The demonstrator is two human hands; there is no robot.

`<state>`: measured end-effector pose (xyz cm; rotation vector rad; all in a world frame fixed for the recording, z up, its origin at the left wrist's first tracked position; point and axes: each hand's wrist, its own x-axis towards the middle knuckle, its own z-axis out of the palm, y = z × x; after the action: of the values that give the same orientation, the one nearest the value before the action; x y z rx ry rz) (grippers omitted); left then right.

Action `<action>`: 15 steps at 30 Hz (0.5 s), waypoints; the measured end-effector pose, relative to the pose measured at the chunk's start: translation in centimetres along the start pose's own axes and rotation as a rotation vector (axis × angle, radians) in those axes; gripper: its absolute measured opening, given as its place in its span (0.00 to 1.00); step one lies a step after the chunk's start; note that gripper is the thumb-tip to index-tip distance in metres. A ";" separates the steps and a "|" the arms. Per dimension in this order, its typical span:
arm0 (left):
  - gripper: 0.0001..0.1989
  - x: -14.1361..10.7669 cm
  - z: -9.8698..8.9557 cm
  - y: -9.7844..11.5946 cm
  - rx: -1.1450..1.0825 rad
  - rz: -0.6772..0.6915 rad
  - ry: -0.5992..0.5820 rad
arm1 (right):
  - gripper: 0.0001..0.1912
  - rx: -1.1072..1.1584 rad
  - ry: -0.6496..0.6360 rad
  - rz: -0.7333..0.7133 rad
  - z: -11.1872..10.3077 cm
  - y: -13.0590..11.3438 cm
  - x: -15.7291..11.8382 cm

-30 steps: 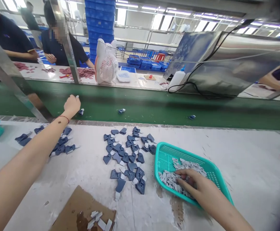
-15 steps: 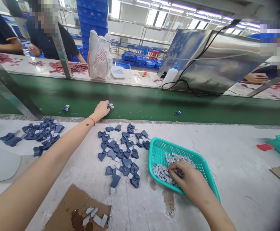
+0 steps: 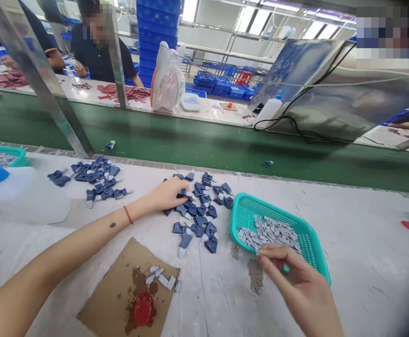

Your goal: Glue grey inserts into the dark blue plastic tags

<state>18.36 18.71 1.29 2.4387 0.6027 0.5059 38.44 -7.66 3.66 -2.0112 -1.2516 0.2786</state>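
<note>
My left hand (image 3: 171, 193) is closed at the far side of a spread of dark blue moulded plastic pieces (image 3: 198, 229) with light grey tabs. Between its fingertips is one such blue plastic piece (image 3: 183, 192), partly covered by the fingers. My right hand (image 3: 295, 274) pinches a small light grey piece (image 3: 259, 252), mostly hidden by thumb and forefinger, at the near rim of a green basket (image 3: 278, 206). Many small grey pieces (image 3: 273, 231) lie in that basket.
Left are more blue pieces (image 3: 97, 175) and a white bottle (image 3: 32, 194). Cardboard (image 3: 113, 281) holds a red dish (image 3: 143, 309) and grey strips (image 3: 163, 280). Beyond runs a green belt (image 3: 190, 140) with two blue pieces; metal posts (image 3: 55, 103) stand along it. Co-workers (image 3: 102, 56) sit opposite.
My left hand has come back from the belt to the blue pieces with a piece in its fingers. My right hand has lifted out of the grey pieces to the basket's near rim. The view has shifted left.
</note>
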 end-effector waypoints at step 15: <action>0.05 -10.8 -3.5 5.9 -0.276 -0.142 0.207 | 0.08 -0.207 -0.019 -0.373 5.2 0.6 -8.7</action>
<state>9.50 10.31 5.19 2.0825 0.7328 0.7372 31.68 -12.68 -2.06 -1.8955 -1.6919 -0.0132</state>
